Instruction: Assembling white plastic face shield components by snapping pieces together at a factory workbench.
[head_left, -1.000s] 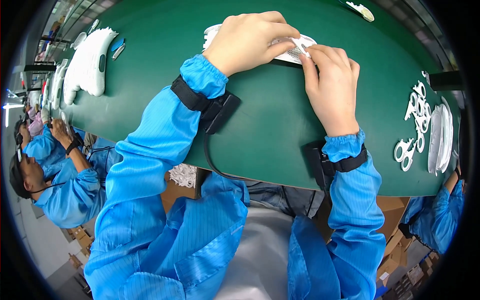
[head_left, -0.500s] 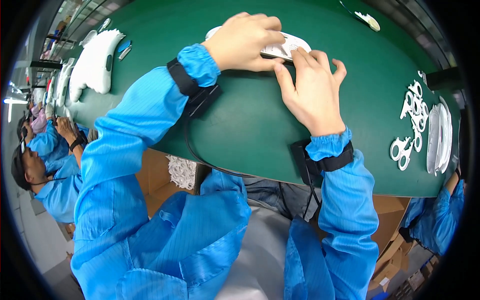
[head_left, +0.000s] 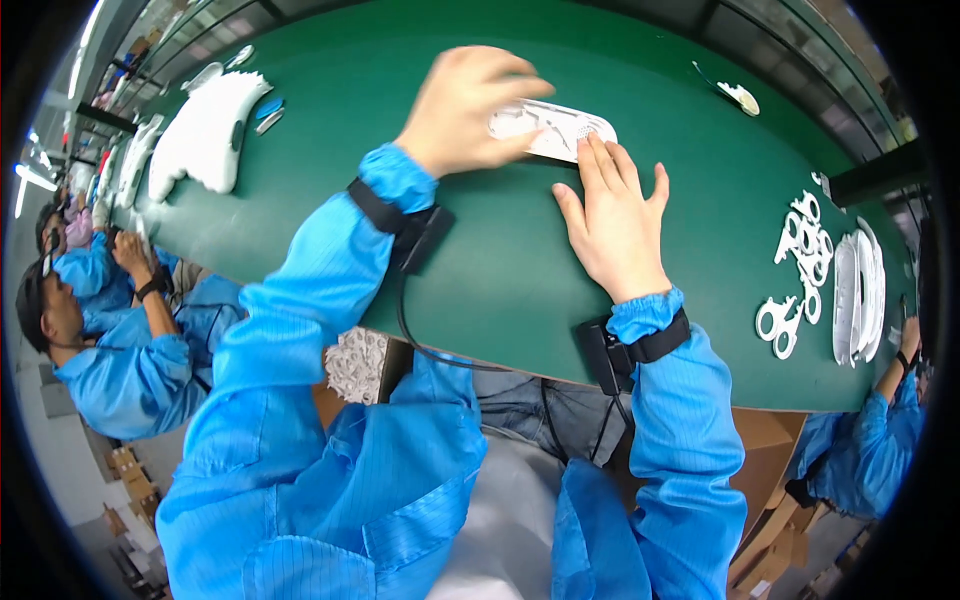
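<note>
A long white plastic shell (head_left: 560, 126) with rounded ends, ribs and a patch of small holes lies on the green table in front of me. My left hand (head_left: 465, 112) is over its left end, thumb and fingers apart with the shell showing between them. Those fingers are smeared by motion, and the shell's left end is hidden beneath. My right hand (head_left: 617, 220) rests its outstretched fingertips on the shell's right end near the holes, thumb spread away. Black straps with small boxes circle both of my wrists.
White shells (head_left: 208, 135) are stacked at the left, beside a small blue piece (head_left: 269, 107). White ring-shaped parts (head_left: 803, 245) and long white covers (head_left: 858, 290) lie at the right. A white piece (head_left: 741, 97) sits far right. Co-workers (head_left: 130, 350) flank the table; white parts (head_left: 355, 365) fill a box below.
My left hand has lifted its fingers and shifted left on the shell, uncovering more of its middle. The right hand still touches the right end, its fingers straighter. The whole view has shifted slightly.
</note>
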